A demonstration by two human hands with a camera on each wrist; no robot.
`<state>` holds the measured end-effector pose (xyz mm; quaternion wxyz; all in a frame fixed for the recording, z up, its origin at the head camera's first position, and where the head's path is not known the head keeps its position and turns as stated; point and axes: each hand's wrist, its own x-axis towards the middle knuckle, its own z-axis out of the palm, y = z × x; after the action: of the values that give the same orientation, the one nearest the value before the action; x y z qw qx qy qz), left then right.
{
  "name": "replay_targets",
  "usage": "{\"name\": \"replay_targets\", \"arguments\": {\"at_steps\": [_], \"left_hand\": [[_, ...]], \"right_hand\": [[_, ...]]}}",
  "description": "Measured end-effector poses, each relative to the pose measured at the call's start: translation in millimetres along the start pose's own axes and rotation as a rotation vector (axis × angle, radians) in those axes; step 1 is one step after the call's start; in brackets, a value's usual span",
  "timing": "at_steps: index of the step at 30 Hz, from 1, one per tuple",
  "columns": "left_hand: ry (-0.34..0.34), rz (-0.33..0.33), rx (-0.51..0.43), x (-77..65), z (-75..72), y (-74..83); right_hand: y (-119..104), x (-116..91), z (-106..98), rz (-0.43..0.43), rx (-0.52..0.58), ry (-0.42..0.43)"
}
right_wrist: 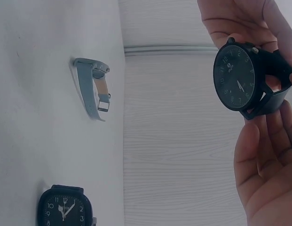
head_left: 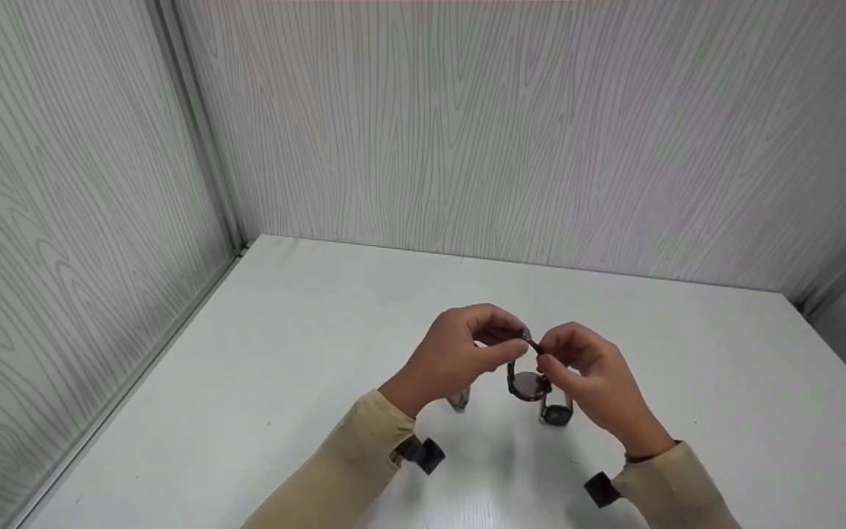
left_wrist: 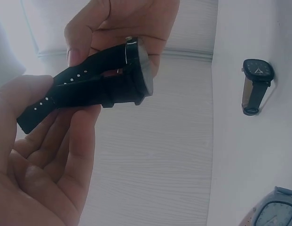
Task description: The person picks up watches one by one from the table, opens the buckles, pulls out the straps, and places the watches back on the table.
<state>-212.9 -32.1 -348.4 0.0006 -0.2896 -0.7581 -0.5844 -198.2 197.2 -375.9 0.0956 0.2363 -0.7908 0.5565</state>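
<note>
A black wristwatch [head_left: 529,383] with a round dial hangs face-down between both hands, above the white table. My left hand [head_left: 460,353] pinches one side of its strap between thumb and fingers. My right hand [head_left: 592,367] pinches the strap from the other side. In the left wrist view, the strap [left_wrist: 77,89] forms a loop with its two ends overlapping, and the holed end pokes out past the left thumb. The dark dial [right_wrist: 235,77], with its hands and numerals, shows in the right wrist view. The buckle is hidden behind the fingers.
A square black watch [left_wrist: 257,70] stands on the table [head_left: 320,294] under the right hand. A pale blue watch [right_wrist: 91,84] stands on the left, partly behind the left wrist in the head view. Wood-grain panels [head_left: 423,132] wall the table at back and sides.
</note>
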Motion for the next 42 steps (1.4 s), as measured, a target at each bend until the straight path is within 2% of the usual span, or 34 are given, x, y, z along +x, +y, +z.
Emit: {"name": "replay_targets", "arguments": {"at_steps": [8,15,18,21,25,29,32,37,42], "left_hand": [[0.025,0.006,-0.040,2.5,-1.9,-1.5],[0.046,0.031,-0.051,2.2,-9.0,-6.4],[0.066,0.041,-0.043,2.4,-13.4,-8.5],[0.089,0.040,0.028,4.2,-16.0,-9.9],[0.109,0.028,0.227,6.7,-15.1,-11.9],[0.080,0.005,0.373,7.1,-12.2,-19.5],[0.035,-0.035,0.405,7.2,-9.9,-28.5],[-0.043,-0.159,0.432,10.4,-5.4,-44.2],[-0.088,-0.221,0.482,17.6,-0.8,-57.9]], "right_hand": [[1.4,0.8,-2.8,0.018,0.023,0.032],[5.2,3.0,-4.5,0.029,0.091,0.056],[8.4,4.1,-5.1,0.038,0.115,0.093],[11.3,6.5,-6.4,0.042,0.108,0.131],[16.6,11.3,-7.5,0.056,0.057,0.146],[24.0,12.2,-4.9,0.102,-0.055,0.137],[29.2,11.5,-3.6,0.166,-0.174,0.099],[38.2,11.5,-2.8,0.235,-0.348,0.022],[46.3,12.4,-2.1,0.260,-0.420,-0.029]]}}
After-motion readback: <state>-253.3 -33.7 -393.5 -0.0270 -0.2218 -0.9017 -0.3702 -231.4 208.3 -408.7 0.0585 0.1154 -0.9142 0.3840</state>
